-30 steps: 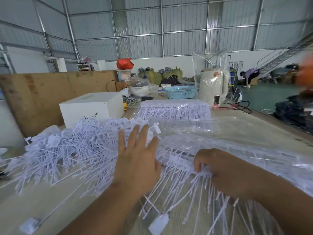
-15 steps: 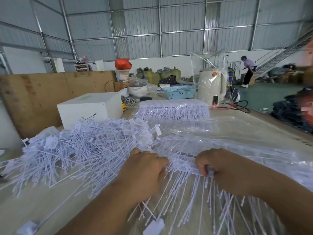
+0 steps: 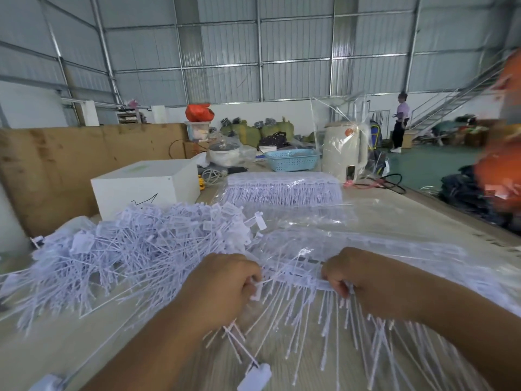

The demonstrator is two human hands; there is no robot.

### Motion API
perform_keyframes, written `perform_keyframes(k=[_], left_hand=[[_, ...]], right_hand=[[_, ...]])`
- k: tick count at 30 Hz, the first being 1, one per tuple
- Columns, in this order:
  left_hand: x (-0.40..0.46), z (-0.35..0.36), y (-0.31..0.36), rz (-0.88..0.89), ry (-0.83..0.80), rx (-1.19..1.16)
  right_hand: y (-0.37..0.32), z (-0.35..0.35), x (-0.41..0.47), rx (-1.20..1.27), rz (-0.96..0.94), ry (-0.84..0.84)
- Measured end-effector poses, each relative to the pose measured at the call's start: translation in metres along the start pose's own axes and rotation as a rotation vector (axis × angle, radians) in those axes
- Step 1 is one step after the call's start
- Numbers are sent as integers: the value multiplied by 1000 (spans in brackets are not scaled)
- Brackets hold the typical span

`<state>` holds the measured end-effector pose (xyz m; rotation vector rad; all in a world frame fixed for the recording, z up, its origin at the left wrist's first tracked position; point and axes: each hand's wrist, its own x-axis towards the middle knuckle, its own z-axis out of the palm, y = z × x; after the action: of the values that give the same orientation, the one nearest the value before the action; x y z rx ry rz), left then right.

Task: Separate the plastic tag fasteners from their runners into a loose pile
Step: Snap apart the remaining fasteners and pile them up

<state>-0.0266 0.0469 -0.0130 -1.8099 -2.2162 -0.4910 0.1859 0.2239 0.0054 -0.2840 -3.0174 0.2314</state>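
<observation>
A strip of white plastic tag fasteners on its runner (image 3: 296,273) lies across the table in front of me, its thin tails fanning toward me. My left hand (image 3: 222,286) grips several fasteners at the strip's left end, fingers curled around them. My right hand (image 3: 363,277) holds the runner down about a hand's width to the right, fingers curled over it. A big loose pile of separated fasteners (image 3: 135,249) spreads over the left of the table. A loose fastener (image 3: 253,379) lies near the front edge.
A bagged bundle of fasteners (image 3: 282,187) lies further back, with clear plastic sheeting (image 3: 394,221) on the right. A white box (image 3: 143,187), blue basket (image 3: 293,159) and wrapped kettle (image 3: 345,148) stand behind. A person (image 3: 400,122) stands far off by the stairs.
My left hand left the loose pile, where it lay flat, came back to the strip and curled around fasteners at its left end. My right hand stayed on the runner.
</observation>
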Motion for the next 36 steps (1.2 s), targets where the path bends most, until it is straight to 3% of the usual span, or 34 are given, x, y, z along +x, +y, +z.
perform_keyframes(k=[6,10,12,18,22,26,32,36], left_hand=[[-1,-5,9,-111,103,-122],[-4,-4,17,-58,-76,-212],[-4,-2,21,-13,-120,-213],[-5,1,22,42,-164,-223],[-6,-3,19,18,-187,-227],[-7,-18,13,-19,-190,-381],[-12,-30,11,81,-510,-245],[-13,-27,13,106,-599,-147]], right_hand=[[-7,-8,-13,38,-14,-37],[-14,-10,-13,197,103,-48],[-18,-8,-8,263,174,31],[-35,18,25,-162,307,67],[-27,25,27,-82,326,126],[-12,22,20,-51,310,202],[-7,17,18,-33,314,266],[-11,14,16,-40,304,260]])
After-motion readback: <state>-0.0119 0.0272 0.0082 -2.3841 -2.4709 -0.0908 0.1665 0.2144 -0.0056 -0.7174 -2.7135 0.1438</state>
